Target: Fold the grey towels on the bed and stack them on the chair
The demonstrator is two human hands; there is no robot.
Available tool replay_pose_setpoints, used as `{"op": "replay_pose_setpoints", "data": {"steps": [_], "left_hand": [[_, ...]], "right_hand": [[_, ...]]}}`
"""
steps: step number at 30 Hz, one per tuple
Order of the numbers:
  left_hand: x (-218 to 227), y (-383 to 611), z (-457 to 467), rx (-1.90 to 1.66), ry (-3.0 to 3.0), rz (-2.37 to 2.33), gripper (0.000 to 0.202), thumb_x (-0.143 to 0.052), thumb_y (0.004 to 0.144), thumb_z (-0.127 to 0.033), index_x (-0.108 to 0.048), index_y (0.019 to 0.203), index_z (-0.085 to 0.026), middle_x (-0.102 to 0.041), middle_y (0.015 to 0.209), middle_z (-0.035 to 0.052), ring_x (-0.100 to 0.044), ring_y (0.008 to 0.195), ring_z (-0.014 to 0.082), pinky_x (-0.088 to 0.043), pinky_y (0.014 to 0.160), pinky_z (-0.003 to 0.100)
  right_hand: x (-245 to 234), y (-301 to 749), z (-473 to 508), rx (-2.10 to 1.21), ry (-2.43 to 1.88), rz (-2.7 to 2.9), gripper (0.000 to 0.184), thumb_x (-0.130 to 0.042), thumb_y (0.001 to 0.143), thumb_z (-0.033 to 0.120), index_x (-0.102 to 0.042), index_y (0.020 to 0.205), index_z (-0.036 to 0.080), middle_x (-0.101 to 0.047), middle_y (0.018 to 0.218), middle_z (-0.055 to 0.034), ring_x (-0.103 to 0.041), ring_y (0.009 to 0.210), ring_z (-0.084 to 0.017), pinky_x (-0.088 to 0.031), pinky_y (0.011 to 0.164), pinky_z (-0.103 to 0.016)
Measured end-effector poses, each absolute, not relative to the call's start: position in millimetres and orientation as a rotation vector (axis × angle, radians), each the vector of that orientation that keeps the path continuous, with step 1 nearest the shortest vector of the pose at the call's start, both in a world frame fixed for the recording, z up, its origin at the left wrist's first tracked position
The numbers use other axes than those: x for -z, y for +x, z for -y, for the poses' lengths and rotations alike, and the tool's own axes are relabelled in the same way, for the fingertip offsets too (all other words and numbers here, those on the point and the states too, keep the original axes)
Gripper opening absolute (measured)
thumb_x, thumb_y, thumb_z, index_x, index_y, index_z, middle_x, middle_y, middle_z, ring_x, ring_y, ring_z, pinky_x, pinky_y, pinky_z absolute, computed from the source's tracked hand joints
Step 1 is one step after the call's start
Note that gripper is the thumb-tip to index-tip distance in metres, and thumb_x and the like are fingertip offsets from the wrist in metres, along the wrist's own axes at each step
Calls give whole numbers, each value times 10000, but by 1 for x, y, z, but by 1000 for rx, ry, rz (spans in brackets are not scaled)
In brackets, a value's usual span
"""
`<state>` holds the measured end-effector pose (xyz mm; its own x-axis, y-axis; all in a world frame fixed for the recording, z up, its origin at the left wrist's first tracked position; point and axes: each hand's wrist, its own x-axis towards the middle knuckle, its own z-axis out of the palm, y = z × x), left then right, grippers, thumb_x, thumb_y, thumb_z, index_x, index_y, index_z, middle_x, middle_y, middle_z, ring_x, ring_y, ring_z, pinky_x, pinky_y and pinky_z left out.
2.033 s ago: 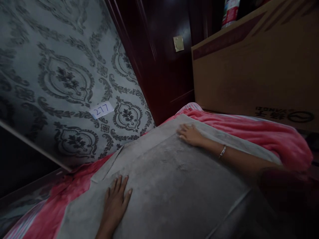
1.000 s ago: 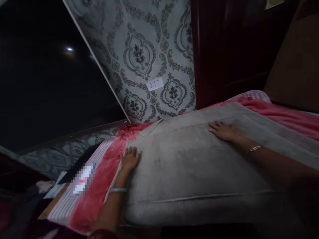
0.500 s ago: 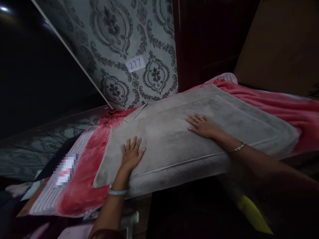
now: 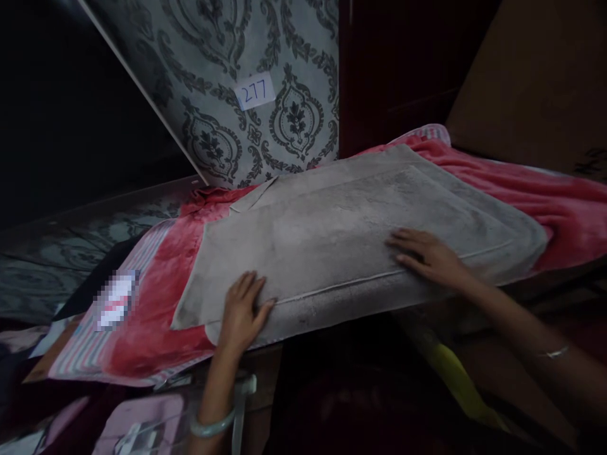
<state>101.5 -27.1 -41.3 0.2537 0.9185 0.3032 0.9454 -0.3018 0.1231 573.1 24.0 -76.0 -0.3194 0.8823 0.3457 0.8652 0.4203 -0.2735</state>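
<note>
A grey towel (image 4: 341,221) lies spread flat on a pink-red blanket (image 4: 531,189) that covers a raised surface. My left hand (image 4: 241,313) rests palm down on the towel's near left corner, fingers apart, with a pale bangle on the wrist. My right hand (image 4: 427,256) lies flat on the towel near its front hem, right of the middle, fingers stretched out. Neither hand holds anything.
Patterned grey wallpaper with a paper tag reading 277 (image 4: 255,91) stands behind. A dark wooden door (image 4: 393,69) and a cardboard box (image 4: 535,82) are at the back right. A yellow-green object (image 4: 455,379) sits below the front edge, and pinkish items (image 4: 137,423) at lower left.
Both hands have slid back along the towel toward its near edge, the right from the middle to the front hem. The view has tilted down slightly.
</note>
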Motion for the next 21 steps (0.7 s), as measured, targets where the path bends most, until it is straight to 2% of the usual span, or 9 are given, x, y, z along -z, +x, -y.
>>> {"op": "replay_pose_setpoints", "data": {"steps": [2,6,11,16,21], "left_hand": [[47,129,28,648,-2532,1594,420,-570,933,-419,-640,1292,-213,-612,1395,132,-527,1323,294,-432,1107,490],[51,156,25,799,-2565,1444,309,-592,936,-343,-674,1199,-203,-682,1233,134,-597,1166,290,-502,973,473],[53,148,22,894,-2614,1431,263,-550,955,-290,-678,1174,-220,-679,1227,111,-600,1148,252,-508,958,440],[58,149,21,857,-2558,1423,268,-519,966,-260,-685,1173,-215,-701,1203,114,-624,1118,252,-522,946,439],[61,148,19,939,-2515,1367,255,-475,985,-218,-719,1057,-217,-747,1107,87,-665,1036,223,-535,903,402]], "right_hand": [[73,538,-14,-166,-1298,2302,479,-417,988,498,-632,1361,289,-521,1483,-65,-448,1393,-304,-380,1146,-548],[80,505,-4,-192,-1205,2273,417,-467,986,454,-660,1323,302,-529,1474,-58,-453,1391,-297,-379,1144,-554],[89,512,-8,-232,-1184,2235,414,-500,972,465,-667,1315,304,-539,1464,-64,-483,1367,-293,-423,1109,-533],[84,513,-10,-316,-1210,2217,400,-525,953,450,-681,1295,312,-564,1438,-62,-511,1339,-302,-418,1108,-554],[83,509,-8,-300,-1200,2158,380,-450,979,397,-705,1246,307,-627,1362,-41,-536,1320,-273,-441,1100,-541]]}}
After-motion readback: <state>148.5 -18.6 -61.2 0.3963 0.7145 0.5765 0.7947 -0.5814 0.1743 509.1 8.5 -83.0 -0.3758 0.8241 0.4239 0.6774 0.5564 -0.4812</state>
